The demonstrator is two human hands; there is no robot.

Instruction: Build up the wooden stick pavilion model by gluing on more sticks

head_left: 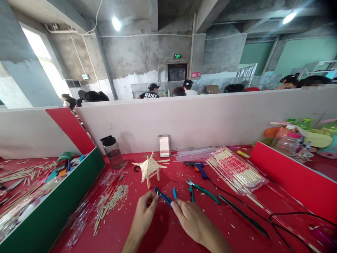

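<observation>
My right hand (191, 218) is closed round a dark blue hand tool (163, 197), which looks like cutters or pliers. My left hand (145, 208) pinches a short piece of wooden stick (157, 193) at the tool's tip. Just beyond both hands, a small pavilion model (150, 169) made of thin sticks stands on the red table (163, 232). Green-handled pliers (202, 191) lie open to the right of my right hand. A pile of cut stick pieces (116, 198) is spread to the left of my left hand.
A blue glue gun (197, 168) lies near wrapped bundles of sticks (237, 170). A long black tool (244, 216) and a black cord (273, 218) are at right. A water bottle (113, 153) stands back left. Green (58, 200) and red (292, 179) dividers flank the table.
</observation>
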